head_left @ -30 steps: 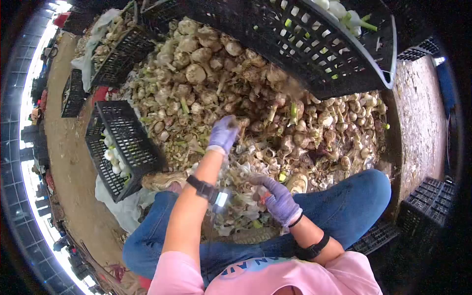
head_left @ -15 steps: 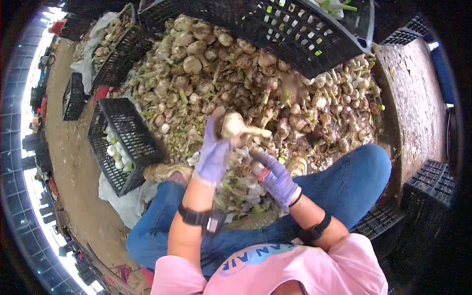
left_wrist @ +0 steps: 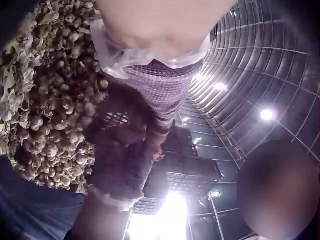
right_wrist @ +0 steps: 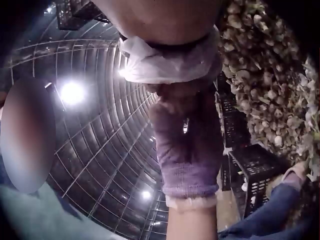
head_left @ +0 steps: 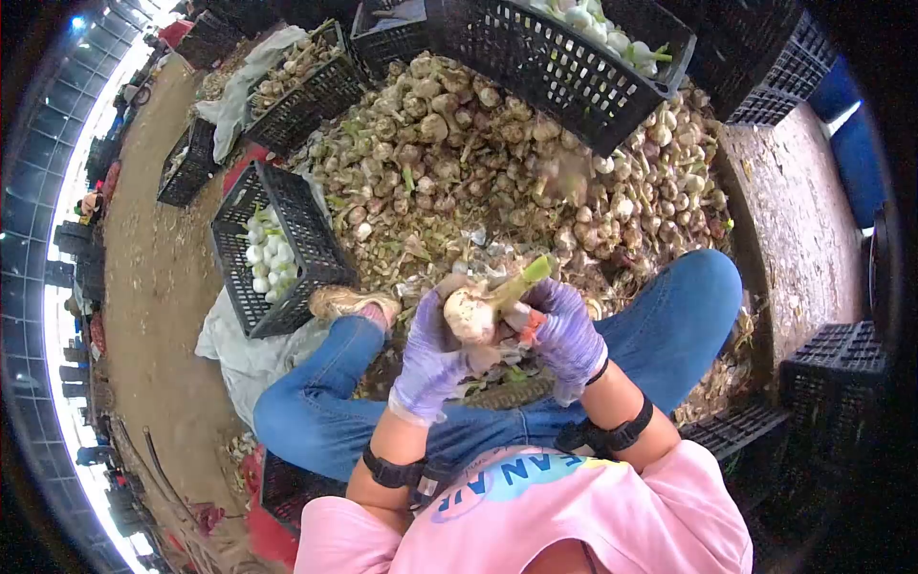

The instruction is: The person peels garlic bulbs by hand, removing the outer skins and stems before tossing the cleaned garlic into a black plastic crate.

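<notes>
In front of the lap, the purple-gloved left hand (head_left: 430, 359) grips a dirt-marked garlic bulb (head_left: 469, 316) from its left side. The bulb's thick stem, with a green cut end (head_left: 535, 271), points up and right. Against the stem side curls the gloved right hand (head_left: 571, 335), its thumb close to the bulb and something orange at its fingers. Both gloves meet in the left wrist view, the left (left_wrist: 162, 90) above the right (left_wrist: 120, 167); the bulb is hidden there. A small bright glint shows at the right hand (right_wrist: 182, 110) in the right wrist view; its source is unclear.
A large heap of garlic (head_left: 435, 129) lies ahead of the crossed legs. Beside the left foot stands a tilted black crate (head_left: 296, 225) of white bulbs; another crate (head_left: 564, 81) stands beyond the heap. Stacked crates (head_left: 834, 368) are at the right.
The left hand has drawn back from the heap with a garlic bulb and come beside the right hand. The right hand now touches the bulb's stem side. The head view has shifted.
</notes>
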A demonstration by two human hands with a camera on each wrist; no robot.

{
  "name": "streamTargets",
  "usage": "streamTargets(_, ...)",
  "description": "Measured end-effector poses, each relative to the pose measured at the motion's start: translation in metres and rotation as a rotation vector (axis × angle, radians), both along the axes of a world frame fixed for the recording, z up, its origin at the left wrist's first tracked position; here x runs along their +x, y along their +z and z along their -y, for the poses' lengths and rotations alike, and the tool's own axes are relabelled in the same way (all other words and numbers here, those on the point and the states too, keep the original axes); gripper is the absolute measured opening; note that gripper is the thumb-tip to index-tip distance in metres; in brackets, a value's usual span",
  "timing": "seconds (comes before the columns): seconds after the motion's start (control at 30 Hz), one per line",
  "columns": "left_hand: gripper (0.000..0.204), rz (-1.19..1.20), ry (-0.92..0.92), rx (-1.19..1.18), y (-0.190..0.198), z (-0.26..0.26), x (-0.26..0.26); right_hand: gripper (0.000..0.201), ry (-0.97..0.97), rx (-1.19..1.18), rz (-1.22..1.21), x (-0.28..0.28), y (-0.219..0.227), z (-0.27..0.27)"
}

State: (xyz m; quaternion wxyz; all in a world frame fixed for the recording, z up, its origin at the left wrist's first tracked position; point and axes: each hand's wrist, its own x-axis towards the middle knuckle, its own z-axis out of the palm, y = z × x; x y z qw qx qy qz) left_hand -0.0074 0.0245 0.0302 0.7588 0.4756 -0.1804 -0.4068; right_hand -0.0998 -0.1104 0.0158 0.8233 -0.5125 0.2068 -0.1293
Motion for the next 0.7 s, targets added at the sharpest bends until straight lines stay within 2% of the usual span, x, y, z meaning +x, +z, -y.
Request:
streamTargets(0.03,0.090,0.002,0.002,-0.010,-0.002,-0.004,-0.001,0.027,0.078,-0.024,-0.061,-0.004,0.002,0.001)
streamTargets(0.13,0.087,-0.022,0.008,-0.039,-0.016,-0.015,0.003,0.028,0.098,-0.014,-0.007,-0.005,0.009,-0.002)
streamTargets(0.17,0.085,-0.085,-0.047,-0.038,-0.017,-0.019,0.005,0.028,0.102,-0.018,-0.004,-0.005,0.011,-0.004)
streamTargets(0.23,0.084,-0.146,-0.102,-0.040,-0.010,-0.019,0.004,0.026,0.020,0.084,0.212,-0.005,0.013,-0.008)
streamTargets(0.27,0.084,-0.147,-0.068,-0.027,-0.004,-0.017,0.000,0.026,0.021,0.082,0.213,-0.004,0.016,-0.010)
streamTargets(0.33,0.085,-0.148,-0.039,-0.015,0.001,-0.015,-0.004,0.027,-0.030,0.166,0.158,-0.003,0.026,-0.013)
streamTargets(0.4,0.084,0.010,-0.014,-0.011,0.000,-0.014,-0.006,0.027,0.002,0.127,0.111,-0.005,0.015,-0.011)
streamTargets(0.57,0.086,-0.040,-0.030,0.030,-0.006,-0.019,-0.006,0.027,0.111,0.080,0.000,-0.006,0.014,0.000)
streamTargets(0.63,0.087,-0.019,-0.010,0.066,-0.014,-0.020,-0.005,0.025,0.133,-0.094,-0.027,-0.007,0.014,0.003)
streamTargets(0.7,0.089,-0.216,-0.150,0.000,-0.018,-0.020,-0.001,0.026,0.129,-0.017,-0.006,-0.006,0.008,0.002)
